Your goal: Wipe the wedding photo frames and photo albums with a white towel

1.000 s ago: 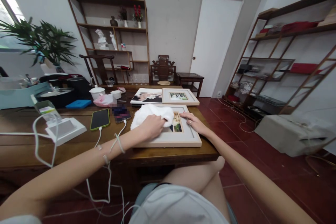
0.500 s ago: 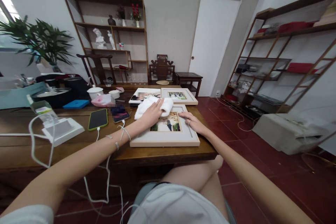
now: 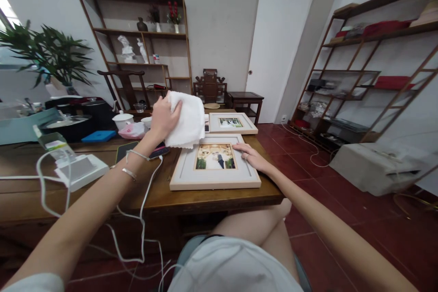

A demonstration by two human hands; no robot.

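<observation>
My left hand is closed on a white cloth, raised above the far left corner of a picture frame. The cloth hangs down from the fingers and hides part of that corner. The frame lies flat near the table's right end, with a pale wooden border, a white mat and a small photo of a couple in the middle. On the frame's right side rests my right hand, fingers stretched out over the mat, holding nothing. Behind lies a second picture frame, with a similar pale border.
Left on the wooden table are a phone partly behind my arm, a white box, a blue case, a lidded white cup and a pink bag. White cables hang over the front edge.
My left hand has lifted the white cloth off the frame, up and to the left, uncovering more of the photo. The cloth now hangs more spread out. My right hand stays on the frame.
</observation>
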